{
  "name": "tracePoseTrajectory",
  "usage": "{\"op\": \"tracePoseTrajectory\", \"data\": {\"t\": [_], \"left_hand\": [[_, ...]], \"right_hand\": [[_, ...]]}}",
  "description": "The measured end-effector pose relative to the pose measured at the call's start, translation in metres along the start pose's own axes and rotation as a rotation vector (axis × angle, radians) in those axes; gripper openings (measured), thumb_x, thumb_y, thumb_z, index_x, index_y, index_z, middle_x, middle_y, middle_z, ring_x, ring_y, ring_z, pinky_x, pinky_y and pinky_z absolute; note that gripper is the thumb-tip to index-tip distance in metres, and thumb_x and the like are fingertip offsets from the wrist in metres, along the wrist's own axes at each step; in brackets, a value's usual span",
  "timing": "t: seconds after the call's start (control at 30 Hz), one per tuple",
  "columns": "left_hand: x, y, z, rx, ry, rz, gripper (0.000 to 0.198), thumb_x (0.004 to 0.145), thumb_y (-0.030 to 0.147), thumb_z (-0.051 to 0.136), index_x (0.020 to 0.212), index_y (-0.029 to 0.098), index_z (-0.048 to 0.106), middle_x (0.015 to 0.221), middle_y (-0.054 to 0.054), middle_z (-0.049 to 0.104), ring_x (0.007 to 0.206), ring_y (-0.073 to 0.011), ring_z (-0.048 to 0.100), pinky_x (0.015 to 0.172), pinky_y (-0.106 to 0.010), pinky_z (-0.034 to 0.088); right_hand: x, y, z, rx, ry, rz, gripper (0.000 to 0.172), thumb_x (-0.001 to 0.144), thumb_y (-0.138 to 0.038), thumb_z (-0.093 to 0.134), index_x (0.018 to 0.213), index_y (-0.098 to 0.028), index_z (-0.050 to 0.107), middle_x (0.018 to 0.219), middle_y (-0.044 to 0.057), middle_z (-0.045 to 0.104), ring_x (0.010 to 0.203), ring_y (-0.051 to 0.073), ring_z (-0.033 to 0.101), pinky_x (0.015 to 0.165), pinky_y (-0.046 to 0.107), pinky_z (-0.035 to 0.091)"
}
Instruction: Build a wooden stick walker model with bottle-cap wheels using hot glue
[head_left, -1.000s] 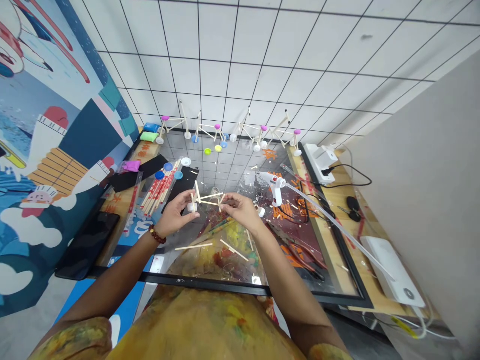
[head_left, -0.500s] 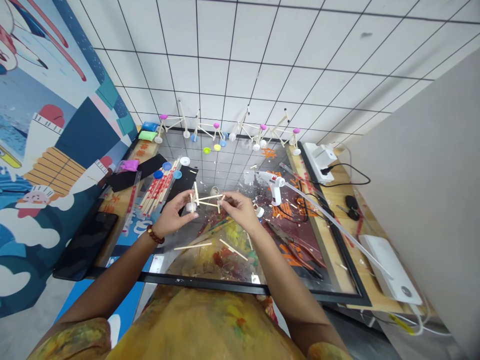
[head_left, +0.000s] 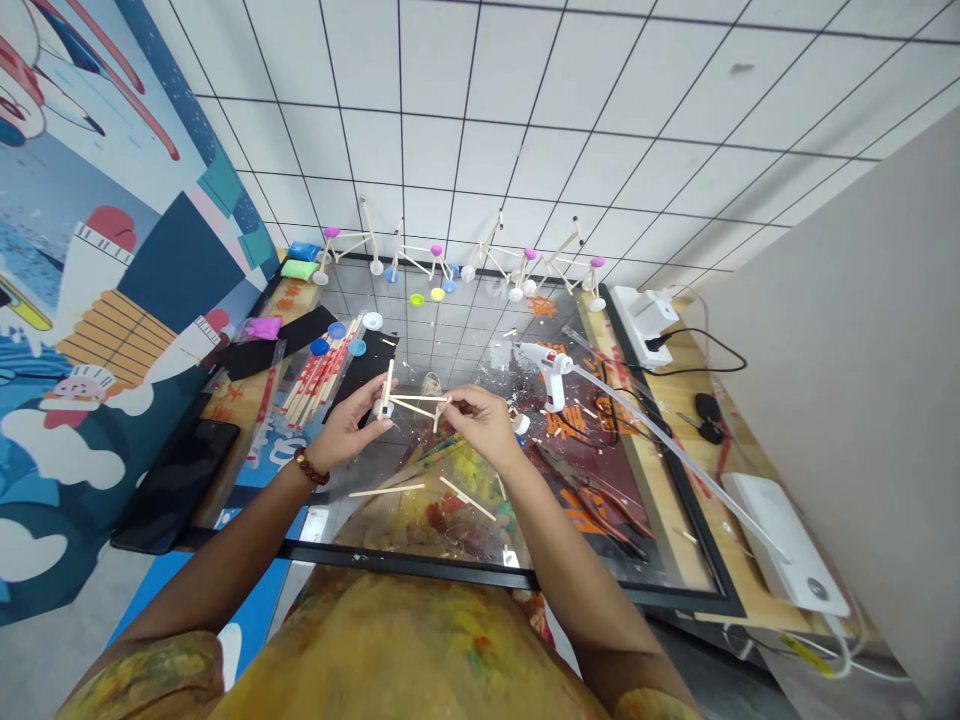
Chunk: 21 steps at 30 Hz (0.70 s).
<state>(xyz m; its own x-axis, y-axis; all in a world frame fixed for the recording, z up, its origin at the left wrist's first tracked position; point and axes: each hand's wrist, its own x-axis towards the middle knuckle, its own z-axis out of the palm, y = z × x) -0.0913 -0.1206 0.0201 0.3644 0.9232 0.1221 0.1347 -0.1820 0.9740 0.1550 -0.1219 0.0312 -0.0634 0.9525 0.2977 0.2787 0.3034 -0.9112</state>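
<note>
Between my two hands is a small stick frame (head_left: 414, 399), made of thin wooden sticks with a white round cap at its left end. My left hand (head_left: 351, 430) pinches the frame at that capped end, beside an upright stick. On the other side, my right hand (head_left: 481, 424) grips its right end between thumb and fingers. Two loose wooden sticks, one on the left (head_left: 386, 491) and one on the right (head_left: 466, 498), lie on the glossy tabletop nearer to me. A white hot glue gun (head_left: 553, 375) rests to the right of my right hand.
Several similar stick models with caps and purple clay (head_left: 436, 251) line the back wall. Bundled sticks (head_left: 324, 375) and blue caps (head_left: 358, 348) lie left. Pliers (head_left: 592, 500), keys (head_left: 705, 418) and a white power strip (head_left: 787, 545) are right; a black phone (head_left: 176, 485) sits at the left edge.
The stick frame has tilted slightly in my hands, and the fingers of my right hand have shifted on its right end. The loose sticks and glue gun stay in place.
</note>
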Motion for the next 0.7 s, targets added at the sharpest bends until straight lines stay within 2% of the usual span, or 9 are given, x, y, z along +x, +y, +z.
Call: {"op": "tracePoseTrajectory", "data": {"t": [0.13,0.3,0.53,0.63,0.7], "left_hand": [[0.001,-0.001,-0.003,-0.039,-0.022,-0.026,0.072,0.090,0.039,0.064,0.154,0.023,0.035,0.156,-0.013,0.044,0.146,-0.0286,0.038,0.122,-0.049,0.028],[0.003,0.000,-0.003,-0.054,-0.019,-0.081,0.071,0.093,0.044,0.057,0.156,0.024,0.031,0.158,-0.011,0.041,0.147,-0.0286,0.037,0.123,-0.049,0.025],[0.007,0.002,0.000,-0.131,0.055,-0.122,0.065,0.091,0.047,0.058,0.149,0.022,0.045,0.149,-0.013,0.052,0.140,-0.0316,0.047,0.118,-0.049,0.034],[0.008,0.001,0.001,-0.089,0.086,-0.113,0.067,0.089,0.046,0.061,0.150,0.024,0.042,0.151,-0.012,0.051,0.141,-0.0295,0.046,0.117,-0.046,0.036],[0.005,0.004,0.000,0.025,0.154,-0.068,0.072,0.086,0.043,0.066,0.150,0.025,0.039,0.153,-0.011,0.047,0.141,-0.0276,0.045,0.115,-0.044,0.039]], "right_hand": [[-0.003,-0.006,0.004,-0.021,0.004,-0.039,0.015,0.083,-0.032,0.064,0.079,-0.020,0.073,0.071,0.002,0.067,0.062,0.014,0.059,0.059,0.025,0.046],[-0.008,-0.016,0.008,-0.056,-0.032,-0.075,0.014,0.085,-0.030,0.062,0.080,-0.021,0.072,0.074,0.004,0.069,0.062,0.014,0.059,0.060,0.026,0.047],[-0.017,-0.030,0.014,-0.120,-0.074,-0.157,0.013,0.089,-0.027,0.058,0.087,-0.022,0.070,0.080,0.004,0.069,0.068,0.015,0.062,0.065,0.026,0.049],[-0.019,-0.029,0.018,-0.115,-0.081,-0.133,0.014,0.089,-0.027,0.057,0.086,-0.022,0.069,0.078,0.003,0.069,0.067,0.014,0.062,0.065,0.026,0.049],[-0.019,-0.027,0.019,-0.096,-0.063,-0.097,0.014,0.088,-0.026,0.058,0.082,-0.022,0.069,0.075,0.002,0.068,0.064,0.014,0.061,0.064,0.025,0.049]]}}
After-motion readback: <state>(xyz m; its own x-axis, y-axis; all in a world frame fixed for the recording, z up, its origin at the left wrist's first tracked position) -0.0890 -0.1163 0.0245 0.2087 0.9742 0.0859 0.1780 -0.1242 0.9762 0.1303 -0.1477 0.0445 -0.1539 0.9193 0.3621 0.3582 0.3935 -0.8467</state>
